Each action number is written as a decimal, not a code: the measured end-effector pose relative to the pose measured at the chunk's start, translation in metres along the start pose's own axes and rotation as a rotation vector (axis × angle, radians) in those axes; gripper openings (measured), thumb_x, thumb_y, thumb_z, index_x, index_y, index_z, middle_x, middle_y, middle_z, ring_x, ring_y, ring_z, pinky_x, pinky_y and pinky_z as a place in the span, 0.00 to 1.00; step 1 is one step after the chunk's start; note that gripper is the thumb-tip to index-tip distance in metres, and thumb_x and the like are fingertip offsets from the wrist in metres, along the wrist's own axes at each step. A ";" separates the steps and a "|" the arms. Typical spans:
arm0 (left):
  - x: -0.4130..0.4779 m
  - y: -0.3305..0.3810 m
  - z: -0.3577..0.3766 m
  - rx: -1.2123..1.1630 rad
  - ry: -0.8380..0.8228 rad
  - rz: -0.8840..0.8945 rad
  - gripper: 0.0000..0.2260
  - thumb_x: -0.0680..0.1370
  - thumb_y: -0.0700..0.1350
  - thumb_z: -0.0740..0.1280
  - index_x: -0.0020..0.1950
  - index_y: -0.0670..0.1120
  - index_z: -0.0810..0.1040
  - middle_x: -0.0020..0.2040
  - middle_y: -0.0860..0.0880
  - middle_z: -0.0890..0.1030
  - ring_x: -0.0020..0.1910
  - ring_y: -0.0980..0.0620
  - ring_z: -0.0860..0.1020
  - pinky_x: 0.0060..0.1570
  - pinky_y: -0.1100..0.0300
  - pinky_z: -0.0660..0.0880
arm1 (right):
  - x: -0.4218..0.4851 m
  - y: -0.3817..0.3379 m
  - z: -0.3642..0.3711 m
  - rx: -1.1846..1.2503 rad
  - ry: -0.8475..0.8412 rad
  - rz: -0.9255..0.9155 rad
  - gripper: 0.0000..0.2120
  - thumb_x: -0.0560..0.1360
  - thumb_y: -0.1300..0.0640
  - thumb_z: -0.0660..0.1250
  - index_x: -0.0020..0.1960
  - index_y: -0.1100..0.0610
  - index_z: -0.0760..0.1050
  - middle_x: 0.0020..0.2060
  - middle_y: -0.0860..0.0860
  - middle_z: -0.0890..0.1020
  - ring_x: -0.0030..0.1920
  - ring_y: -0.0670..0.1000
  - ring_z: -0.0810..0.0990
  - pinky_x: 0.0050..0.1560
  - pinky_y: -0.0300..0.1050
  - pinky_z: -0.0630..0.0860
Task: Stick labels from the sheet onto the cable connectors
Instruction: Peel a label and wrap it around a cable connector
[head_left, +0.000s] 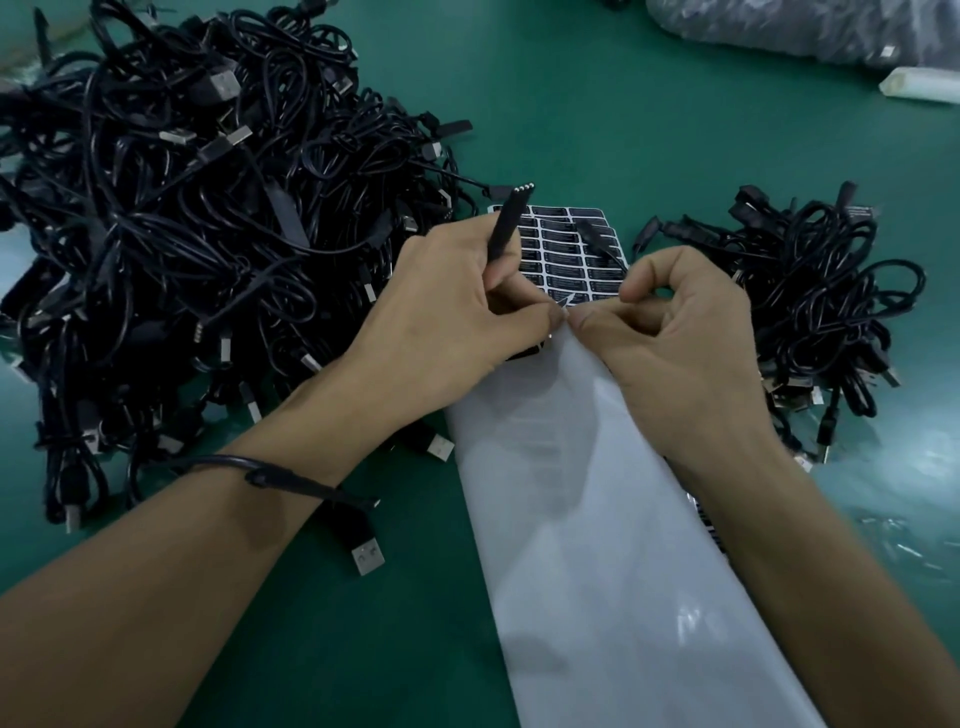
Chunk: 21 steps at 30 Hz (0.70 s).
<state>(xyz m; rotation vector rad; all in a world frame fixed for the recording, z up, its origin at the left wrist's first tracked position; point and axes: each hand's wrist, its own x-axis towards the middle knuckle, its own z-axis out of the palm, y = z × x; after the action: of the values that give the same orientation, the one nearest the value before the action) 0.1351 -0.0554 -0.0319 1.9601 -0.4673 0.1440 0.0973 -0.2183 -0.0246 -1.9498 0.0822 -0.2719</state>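
Observation:
My left hand (457, 306) grips a black cable connector (506, 228) that points up and away, its metal pins at the tip. Its cable drapes over my left wrist down to a USB plug (366, 556). The label sheet (566, 249) lies in front of my hands, with rows of black labels at its far end and bare white backing (597, 519) nearer me. My right hand (680, 332) meets my left thumb at the sheet, fingertips pinching a small black label (566, 302) whose corner lifts off the backing.
A big tangled heap of black cables (208, 208) fills the left of the green table (597, 114). A smaller pile of cables (810, 312) lies to the right. One loose connector (597, 239) rests on the sheet. A plastic bag and a white roll (919, 85) sit far right.

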 end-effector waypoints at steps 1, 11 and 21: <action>0.000 0.000 0.000 -0.002 0.003 -0.009 0.23 0.71 0.37 0.73 0.37 0.49 0.57 0.36 0.41 0.85 0.42 0.48 0.85 0.46 0.42 0.79 | 0.000 0.000 0.000 -0.004 0.007 -0.001 0.14 0.71 0.58 0.73 0.41 0.48 0.68 0.33 0.50 0.84 0.29 0.46 0.76 0.31 0.43 0.73; 0.002 -0.002 -0.001 -0.039 0.091 -0.069 0.19 0.69 0.39 0.70 0.36 0.50 0.58 0.35 0.45 0.84 0.39 0.40 0.82 0.43 0.40 0.79 | -0.006 -0.004 0.000 -0.268 0.174 -0.028 0.09 0.68 0.57 0.70 0.38 0.49 0.69 0.32 0.47 0.80 0.35 0.47 0.76 0.33 0.30 0.69; 0.005 0.000 0.000 -0.032 0.159 -0.113 0.18 0.69 0.39 0.69 0.36 0.51 0.58 0.39 0.31 0.79 0.40 0.33 0.81 0.39 0.38 0.78 | -0.016 -0.010 0.002 -0.718 0.022 -0.129 0.10 0.73 0.49 0.68 0.51 0.51 0.72 0.45 0.50 0.71 0.43 0.54 0.72 0.41 0.49 0.67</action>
<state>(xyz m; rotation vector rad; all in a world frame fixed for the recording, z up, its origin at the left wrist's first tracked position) 0.1396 -0.0567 -0.0300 1.9208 -0.2524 0.2174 0.0817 -0.2099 -0.0182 -2.6714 0.0734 -0.3844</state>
